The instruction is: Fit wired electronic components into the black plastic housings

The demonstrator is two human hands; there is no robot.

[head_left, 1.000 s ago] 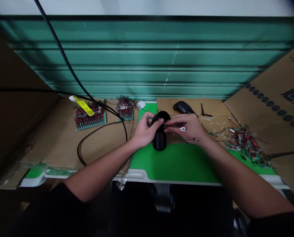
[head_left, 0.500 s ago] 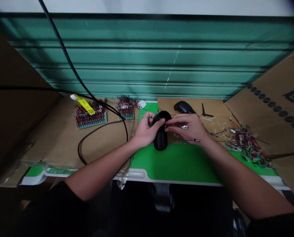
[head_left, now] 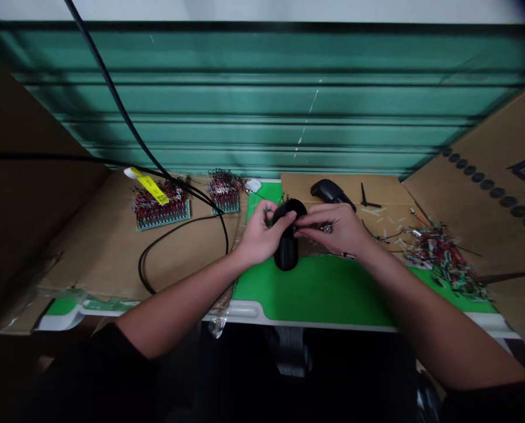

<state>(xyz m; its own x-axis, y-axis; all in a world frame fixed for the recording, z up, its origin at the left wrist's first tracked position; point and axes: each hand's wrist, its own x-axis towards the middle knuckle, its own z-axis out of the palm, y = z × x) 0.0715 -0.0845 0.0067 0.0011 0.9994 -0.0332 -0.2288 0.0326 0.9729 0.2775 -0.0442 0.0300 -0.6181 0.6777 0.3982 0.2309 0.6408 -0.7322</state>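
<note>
My left hand wraps around a black rounded plastic shell held upright over the green mat. My right hand pinches thin red and black wires with a small white connector against the top of the shell. The fingertips of both hands meet at the shell's upper edge. Loose wire ends trail past my right wrist.
Two green circuit board panels with red wires lie at the back left on cardboard. A black cable with a yellow tag loops there. A second black shell sits behind; a pile of wired parts lies right.
My right hand has drawn in toward the shell's top, bringing the wires and connector closer to my left fingers. The shell stays in place.
</note>
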